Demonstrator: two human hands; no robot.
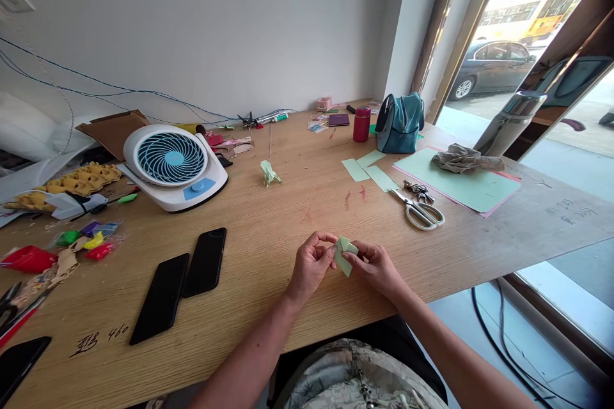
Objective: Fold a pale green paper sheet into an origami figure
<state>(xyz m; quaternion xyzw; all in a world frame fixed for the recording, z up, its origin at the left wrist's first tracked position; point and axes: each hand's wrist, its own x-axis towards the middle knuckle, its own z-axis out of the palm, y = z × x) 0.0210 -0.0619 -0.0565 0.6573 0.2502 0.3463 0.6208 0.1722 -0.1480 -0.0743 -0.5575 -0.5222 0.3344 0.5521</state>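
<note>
A small folded piece of pale green paper point(344, 258) is pinched between my two hands, just above the table near its front edge. My left hand point(311, 263) grips its left side with thumb and fingers. On the right side, my right hand point(377, 263) holds a folded flap between thumb and forefinger. Farther back on the table stands a folded green paper figure point(270, 174). To the right lie green paper strips point(355, 170), white-handled scissors point(423, 212) and a bunch of keys point(419, 191).
Two black phones point(160, 297) lie left of my hands, near a white fan point(175, 166). At the back right are a red flask point(361, 124), a teal bag point(401, 123) and green paper sheets point(460, 188). Colourful clay packets point(96, 239) lie far left.
</note>
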